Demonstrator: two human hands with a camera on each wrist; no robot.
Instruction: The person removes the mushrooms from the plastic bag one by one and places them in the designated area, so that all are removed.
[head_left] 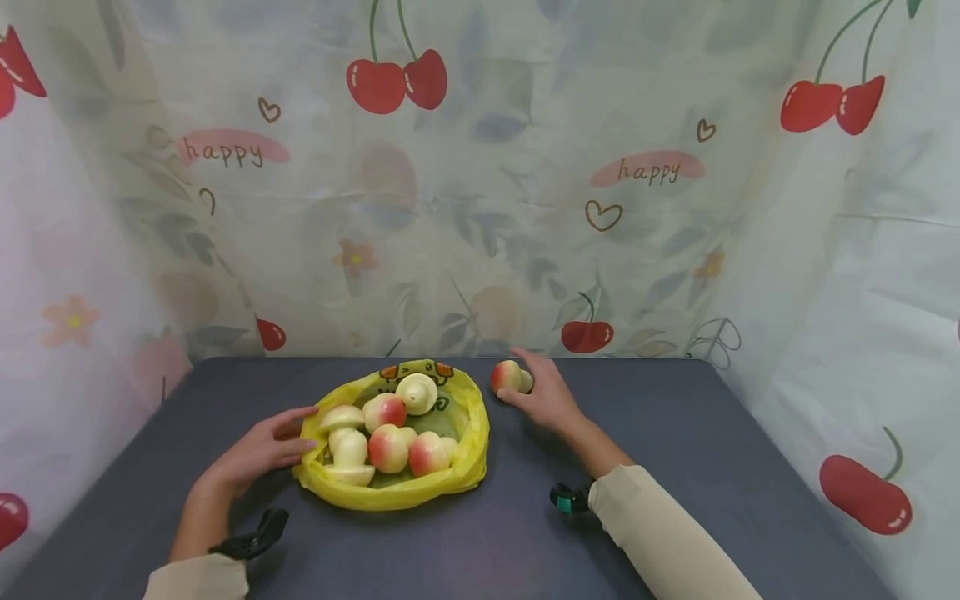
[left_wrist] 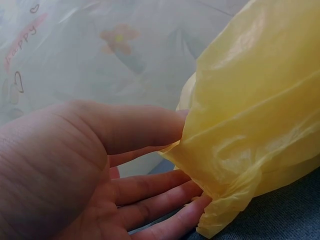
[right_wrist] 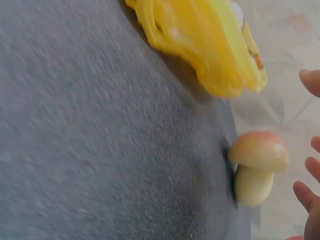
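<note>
A round yellow plastic bag (head_left: 393,497), its mouth spread wide, holds several toy mushrooms, some with red-blushed caps (head_left: 387,448) and some all cream (head_left: 417,393). At its left side my left hand (head_left: 255,454) touches the bag with fairly straight fingers; in the left wrist view the thumb and fingertips meet the yellow film (left_wrist: 240,100). Right of the bag, one red-and-cream toy mushroom (head_left: 507,377) lies on the table. My right hand (head_left: 546,396) reaches over it with fingers spread around it. In the right wrist view those fingers are apart from the mushroom (right_wrist: 257,167).
The dark grey table (head_left: 712,500) ends at the back against a cloth curtain (head_left: 480,250) printed with cherries and flowers. More curtain hangs at both sides. A black wrist strap (head_left: 251,540) is on the left wrist, another device (head_left: 570,498) on the right.
</note>
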